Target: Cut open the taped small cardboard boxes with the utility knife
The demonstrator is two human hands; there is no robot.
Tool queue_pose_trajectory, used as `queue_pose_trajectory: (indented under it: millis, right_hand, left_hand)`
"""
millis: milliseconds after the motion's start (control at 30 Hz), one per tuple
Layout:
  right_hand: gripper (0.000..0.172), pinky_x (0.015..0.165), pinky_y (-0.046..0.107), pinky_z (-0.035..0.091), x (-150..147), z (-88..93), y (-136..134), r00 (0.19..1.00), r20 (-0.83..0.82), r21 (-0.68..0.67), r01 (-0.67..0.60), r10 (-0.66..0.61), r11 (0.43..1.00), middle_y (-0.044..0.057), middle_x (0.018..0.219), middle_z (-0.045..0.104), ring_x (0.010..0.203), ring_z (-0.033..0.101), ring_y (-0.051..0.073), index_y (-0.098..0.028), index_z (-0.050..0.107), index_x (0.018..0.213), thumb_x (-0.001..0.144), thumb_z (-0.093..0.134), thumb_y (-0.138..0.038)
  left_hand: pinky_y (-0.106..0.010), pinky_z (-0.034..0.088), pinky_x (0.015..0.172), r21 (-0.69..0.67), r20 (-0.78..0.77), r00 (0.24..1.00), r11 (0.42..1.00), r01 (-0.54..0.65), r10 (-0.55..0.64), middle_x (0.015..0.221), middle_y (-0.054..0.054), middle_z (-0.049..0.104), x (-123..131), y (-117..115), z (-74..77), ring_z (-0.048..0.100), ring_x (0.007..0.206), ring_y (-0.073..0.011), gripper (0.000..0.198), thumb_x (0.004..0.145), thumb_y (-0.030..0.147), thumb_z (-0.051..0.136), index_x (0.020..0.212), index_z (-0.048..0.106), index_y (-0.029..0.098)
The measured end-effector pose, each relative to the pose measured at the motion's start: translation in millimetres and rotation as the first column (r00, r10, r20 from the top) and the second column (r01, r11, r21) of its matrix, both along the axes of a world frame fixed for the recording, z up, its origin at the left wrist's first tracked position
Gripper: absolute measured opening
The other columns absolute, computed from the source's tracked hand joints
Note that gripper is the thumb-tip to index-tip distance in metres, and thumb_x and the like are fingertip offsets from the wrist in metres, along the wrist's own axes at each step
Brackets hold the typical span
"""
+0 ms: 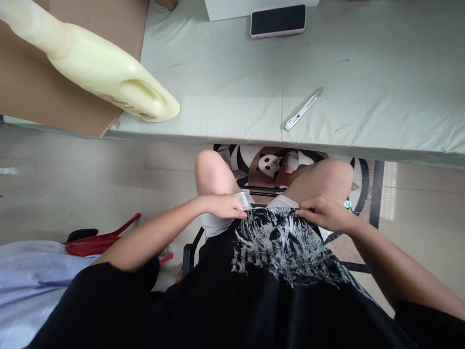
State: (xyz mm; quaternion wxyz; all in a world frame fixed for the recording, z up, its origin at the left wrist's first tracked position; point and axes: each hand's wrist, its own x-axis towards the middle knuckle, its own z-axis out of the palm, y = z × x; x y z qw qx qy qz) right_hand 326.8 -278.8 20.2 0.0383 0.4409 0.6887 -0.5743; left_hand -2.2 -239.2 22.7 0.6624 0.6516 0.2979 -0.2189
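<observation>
beyond our fingers spreads the cloth-covered table, and on our near side of them hangs the black shirt we wear, its front edge clamped in the fingers of our left hand and right hand. to hold it well, we should match both pinches in height and draw the edge lightly taut between them, leaving alone the pale bottle ahead and left of our fingers, and the slim white cutter beyond the right ones.

Apparent home interior: cloth-covered desk beyond the hands, household handle bottle to their left, glossy floor tiles below.
</observation>
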Motion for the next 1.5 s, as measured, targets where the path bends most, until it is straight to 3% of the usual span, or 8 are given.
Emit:
queue_pose_trajectory:
  millis: [67, 133, 300, 433, 567, 900, 1133, 1500]
  right_hand:
    - [0.062, 0.056, 0.029, 0.028, -2, -1.7, 1, 1.0, -0.007, 0.049, 0.008, -0.007, 0.999, -0.004, 0.053, 0.036, 0.052, 0.034, 0.012, -0.024, 0.034, 0.06, 0.096, 0.041, -0.073]
    - [0.061, 0.055, 0.029, 0.029, -6, -5.3, -7, 0.999, -0.005, 0.042, 0.032, -0.032, 0.999, -0.004, 0.054, 0.038, 0.052, 0.035, 0.012, -0.024, 0.035, 0.061, 0.096, 0.04, -0.074]
    - [0.057, 0.059, 0.029, 0.034, -9, -20.5, -34, 0.987, 0.104, 0.109, 0.115, -0.126, 0.987, 0.0, 0.056, 0.05, 0.054, 0.046, 0.014, -0.024, 0.041, 0.062, 0.098, 0.037, -0.067]
    - [0.051, 0.061, 0.029, 0.034, -9, -29.6, -38, 0.97, 0.176, 0.171, 0.139, -0.17, 0.975, 0.002, 0.058, 0.057, 0.055, 0.049, 0.015, -0.023, 0.046, 0.065, 0.098, 0.039, -0.061]
    - [0.048, 0.06, 0.029, 0.034, -12, -32.2, -36, 0.957, 0.223, 0.198, 0.144, -0.188, 0.97, 0.004, 0.06, 0.061, 0.055, 0.051, 0.016, -0.023, 0.048, 0.064, 0.097, 0.041, -0.059]
    - [0.046, 0.057, 0.029, 0.035, -13, -35.0, -38, 0.948, 0.214, 0.263, 0.177, -0.237, 0.948, 0.002, 0.059, 0.063, 0.053, 0.053, 0.016, -0.024, 0.051, 0.063, 0.096, 0.044, -0.055]
    - [0.045, 0.057, 0.029, 0.036, -16, -37.0, -39, 0.945, 0.21, 0.31, 0.179, -0.251, 0.934, 0.002, 0.059, 0.063, 0.053, 0.054, 0.016, -0.023, 0.051, 0.063, 0.096, 0.045, -0.053]
    - [0.043, 0.057, 0.029, 0.035, -16, -39.5, -40, 0.945, 0.195, 0.347, 0.185, -0.263, 0.919, 0.002, 0.058, 0.063, 0.053, 0.054, 0.016, -0.023, 0.052, 0.063, 0.097, 0.046, -0.05]
  left_hand:
    - [-0.028, 0.03, 0.058, 0.144, -0.016, 0.995, 0.985, -0.097, 0.1, 0.053, 0.004, 0.036, -6, 6, -2.4, 0.034, 0.054, -0.0107, 0.048, 0.091, 0.042, 0.057, 0.053, 0.039, 0.019]
    - [-0.029, 0.03, 0.06, 0.345, -0.049, 0.967, 0.912, -0.22, 0.251, 0.054, 0.003, 0.038, -17, 5, -6.5, 0.036, 0.056, -0.0118, 0.045, 0.093, 0.038, 0.055, 0.054, 0.041, 0.019]
    - [-0.033, 0.042, 0.072, 0.8, 0.0, 0.763, 0.458, -0.388, 0.647, 0.082, -0.005, 0.061, -55, -13, -28.8, 0.055, 0.078, -0.0196, 0.019, 0.094, 0.028, 0.053, 0.083, 0.065, 0.018]
    - [-0.035, 0.051, 0.092, 0.886, 0.128, 0.716, 0.245, -0.393, 0.686, 0.113, -0.011, 0.068, -72, -27, -48.9, 0.064, 0.103, -0.0241, 0.028, 0.096, 0.03, 0.058, 0.118, 0.071, 0.019]
    - [-0.034, 0.053, 0.095, 0.913, 0.213, 0.736, 0.136, -0.384, 0.643, 0.109, -0.01, 0.07, -76, -36, -62.7, 0.066, 0.102, -0.0229, 0.029, 0.1, 0.035, 0.057, 0.116, 0.076, 0.021]
    - [-0.03, 0.051, 0.071, 0.924, 0.333, 0.825, 0.019, -0.382, 0.456, 0.081, -0.005, 0.069, -75, -49, -70.8, 0.062, 0.076, -0.0177, 0.022, 0.097, 0.029, 0.062, 0.083, 0.078, 0.024]
    - [-0.031, 0.054, 0.079, 0.923, 0.363, 0.781, -0.078, -0.377, 0.508, 0.092, -0.009, 0.073, -77, -39, -65.8, 0.067, 0.084, -0.0198, 0.018, 0.098, 0.024, 0.062, 0.099, 0.079, 0.02]
    - [-0.032, 0.047, 0.068, 0.928, 0.337, 0.753, -0.066, -0.367, 0.565, 0.081, -0.005, 0.075, -61, -20, -60.2, 0.065, 0.075, -0.0193, 0.022, 0.095, 0.023, 0.062, 0.08, 0.078, 0.022]
